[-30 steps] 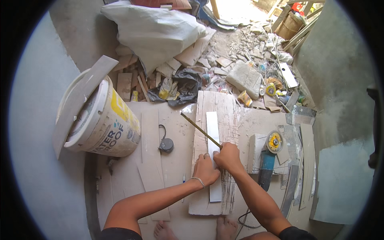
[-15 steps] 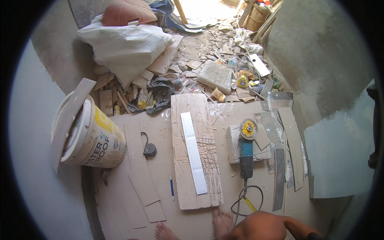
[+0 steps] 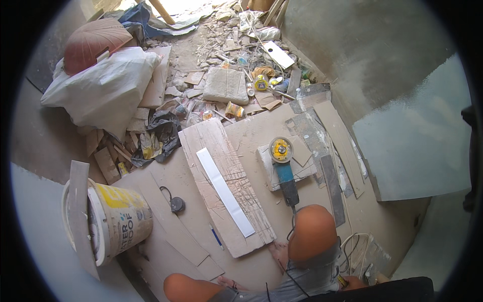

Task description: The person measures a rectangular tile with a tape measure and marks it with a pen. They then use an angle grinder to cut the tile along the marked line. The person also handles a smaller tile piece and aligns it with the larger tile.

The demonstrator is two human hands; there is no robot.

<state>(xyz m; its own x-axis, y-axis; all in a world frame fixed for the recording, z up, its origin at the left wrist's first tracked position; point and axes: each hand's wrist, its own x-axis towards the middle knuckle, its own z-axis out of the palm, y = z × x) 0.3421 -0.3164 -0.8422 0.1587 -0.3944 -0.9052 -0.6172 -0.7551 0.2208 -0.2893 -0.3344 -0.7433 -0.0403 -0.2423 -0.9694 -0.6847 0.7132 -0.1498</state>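
Observation:
A long white strip [image 3: 225, 192] lies along a scored, pale stone-like slab [image 3: 214, 153] on the floor in front of me. My right hand [image 3: 355, 283] shows only in part at the lower edge, beside my grey shorts, with a small yellow-and-black thing [image 3: 343, 281] against it; its fingers are hidden. My left hand is out of sight. An angle grinder [image 3: 287, 181], teal and black with a yellow disc hub, rests on a small block [image 3: 266, 168] right of the slab. Left of the slab are a blue pencil-like stick [image 3: 217, 238] and a dark tape measure [image 3: 177, 204].
A waterproofing bucket [image 3: 126, 221] stands at left with a board strip [image 3: 79, 216] leaning over it. Rubble [image 3: 221, 38] and a white sack [image 3: 108, 83] fill the far side. Flat strips [image 3: 337, 146] lie at right, near a loose pale cable [image 3: 352, 241].
My view has turned and shifted right, so the slab appears tilted and further left. Both knees now show, and my right hand has come into sight at the lower edge. The floor items look unmoved.

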